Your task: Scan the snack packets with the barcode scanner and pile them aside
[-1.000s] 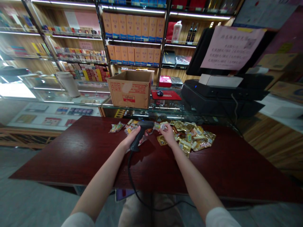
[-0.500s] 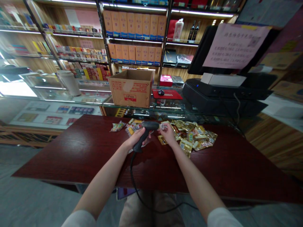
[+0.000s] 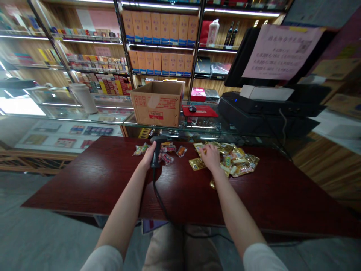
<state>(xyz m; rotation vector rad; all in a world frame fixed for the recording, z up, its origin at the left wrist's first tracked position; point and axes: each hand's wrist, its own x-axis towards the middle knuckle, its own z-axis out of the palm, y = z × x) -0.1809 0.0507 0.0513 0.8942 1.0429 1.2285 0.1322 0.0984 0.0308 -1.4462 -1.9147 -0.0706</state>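
My left hand [image 3: 147, 156] is wrapped round the grip of a black barcode scanner [image 3: 156, 153], whose head points to the right. Its cable runs down over the table edge. My right hand [image 3: 211, 158] is closed with bent fingers at the left part of a pile of gold snack packets [image 3: 244, 165]. A bit of orange shows by its fingertips; what they grip is not clear. Right of the scanner lie small red wrapped snacks [image 3: 167, 159] and an orange snack in clear wrap [image 3: 181, 151]. A clear packet with green and yellow [image 3: 141, 149] lies left of the scanner.
The dark red table [image 3: 180, 195] meets a glass counter. On that counter stand an open cardboard box [image 3: 156, 107], a mouse on a red pad [image 3: 205, 110], a white cup [image 3: 84, 98] and a monitor with a paper sheet [image 3: 282, 52]. Stocked shelves rise behind.
My left hand has moved left with the scanner, away from my right hand. My right hand has gone right onto the gold packets. The orange snack now lies between them on the table.
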